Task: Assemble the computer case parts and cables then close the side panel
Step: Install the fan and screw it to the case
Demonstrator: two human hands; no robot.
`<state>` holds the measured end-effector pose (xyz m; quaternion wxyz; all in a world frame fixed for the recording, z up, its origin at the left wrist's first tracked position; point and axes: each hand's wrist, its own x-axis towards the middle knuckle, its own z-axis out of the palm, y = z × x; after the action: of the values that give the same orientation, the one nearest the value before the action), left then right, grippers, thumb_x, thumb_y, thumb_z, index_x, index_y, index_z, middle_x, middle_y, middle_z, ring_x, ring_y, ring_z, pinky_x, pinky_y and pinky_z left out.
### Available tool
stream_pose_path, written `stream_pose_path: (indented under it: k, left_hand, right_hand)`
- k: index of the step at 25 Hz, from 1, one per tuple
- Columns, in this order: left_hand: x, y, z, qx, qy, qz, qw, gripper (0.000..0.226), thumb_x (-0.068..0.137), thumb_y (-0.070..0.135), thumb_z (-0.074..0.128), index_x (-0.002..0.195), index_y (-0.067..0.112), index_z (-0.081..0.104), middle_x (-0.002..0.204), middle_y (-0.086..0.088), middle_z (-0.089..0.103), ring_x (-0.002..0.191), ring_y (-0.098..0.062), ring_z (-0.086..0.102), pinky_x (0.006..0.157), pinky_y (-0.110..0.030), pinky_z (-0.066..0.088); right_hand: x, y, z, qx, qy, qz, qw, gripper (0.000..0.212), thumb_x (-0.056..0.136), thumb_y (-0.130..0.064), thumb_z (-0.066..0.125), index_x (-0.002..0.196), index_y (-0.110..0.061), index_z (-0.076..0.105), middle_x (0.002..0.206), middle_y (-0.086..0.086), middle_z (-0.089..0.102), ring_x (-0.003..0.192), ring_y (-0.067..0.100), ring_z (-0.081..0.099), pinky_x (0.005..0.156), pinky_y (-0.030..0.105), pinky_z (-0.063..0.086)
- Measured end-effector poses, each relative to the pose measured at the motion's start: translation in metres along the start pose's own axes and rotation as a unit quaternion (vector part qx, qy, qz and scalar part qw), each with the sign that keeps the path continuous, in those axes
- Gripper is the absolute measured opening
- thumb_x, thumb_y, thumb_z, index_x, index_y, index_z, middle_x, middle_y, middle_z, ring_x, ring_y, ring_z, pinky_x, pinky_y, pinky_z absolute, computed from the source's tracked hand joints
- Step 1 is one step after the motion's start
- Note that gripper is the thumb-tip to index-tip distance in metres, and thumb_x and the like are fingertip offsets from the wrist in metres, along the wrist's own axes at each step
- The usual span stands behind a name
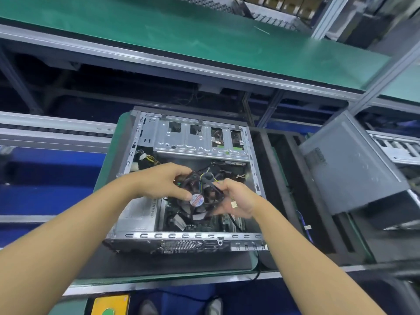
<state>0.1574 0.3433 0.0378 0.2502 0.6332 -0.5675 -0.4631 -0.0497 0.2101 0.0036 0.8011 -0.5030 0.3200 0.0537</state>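
An open grey computer case (145, 142) lies on its side on a green-edged pallet, its inside facing up. Over the motherboard (225, 221) sits a black round cooler fan (197, 199) with a red and blue hub sticker and thin coloured wires. My left hand (163, 180) grips the fan's left rim, thumb beside the sticker. My right hand (236, 201) holds the fan's right side and a black cable; a small label is stuck on its back. The metal drive cage (200, 137) fills the far half of the case.
A closed grey computer case (347, 164) stands tilted to the right, with black foam trays (281, 169) between it and the open case. A green conveyor shelf (181, 35) runs across above. White and yellow power connectors (145, 159) lie in the case's left corner.
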Motion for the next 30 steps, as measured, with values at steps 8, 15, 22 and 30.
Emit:
stream_pose_path:
  k: [8,15,22,30]
  left_hand:
    - [0.002,0.027,-0.005,0.285,-0.009,0.006,0.958,0.020,0.075,0.048,0.071,0.089,0.034,0.067,0.063,0.010,0.062,0.055,-0.003,0.051,0.057,-0.030,0.043]
    - [0.005,0.010,0.024,0.297,-0.080,-0.007,0.952,0.028,0.072,0.047,0.076,0.078,0.026,0.059,0.060,0.007,0.049,0.055,-0.011,0.043,0.057,-0.034,0.039]
    - [0.002,0.001,0.025,0.255,-0.055,-0.018,0.965,0.033,0.077,0.049,0.072,0.068,0.024,0.052,0.054,0.009,0.046,0.049,-0.007,0.041,0.050,-0.024,0.032]
    - [0.003,0.024,0.023,-0.085,0.185,-0.170,0.964,0.037,0.078,0.033,0.073,0.063,0.014,0.045,0.043,0.006,0.056,0.050,-0.018,0.067,0.046,-0.025,0.052]
  right_hand:
    - [-0.021,-0.024,-0.010,-0.268,0.043,-0.174,0.947,0.048,0.096,-0.001,0.060,0.136,-0.025,0.053,0.126,-0.005,0.067,0.115,0.011,0.065,0.099,0.031,0.054]
    - [-0.015,-0.020,0.004,-0.521,-0.023,-0.084,0.849,0.022,0.093,-0.042,0.070,0.112,-0.031,0.067,0.113,-0.011,0.056,0.092,0.003,0.059,0.085,0.022,0.047]
    - [-0.015,-0.006,0.007,-0.464,0.007,-0.102,0.880,0.013,0.092,-0.044,0.067,0.104,-0.039,0.063,0.095,-0.015,0.066,0.085,0.010,0.065,0.078,0.029,0.054]
    - [-0.026,-0.005,0.030,-0.417,-0.004,-0.137,0.899,0.062,0.074,-0.060,0.075,0.124,-0.054,0.039,0.121,-0.023,0.046,0.097,-0.009,0.056,0.080,0.017,0.049]
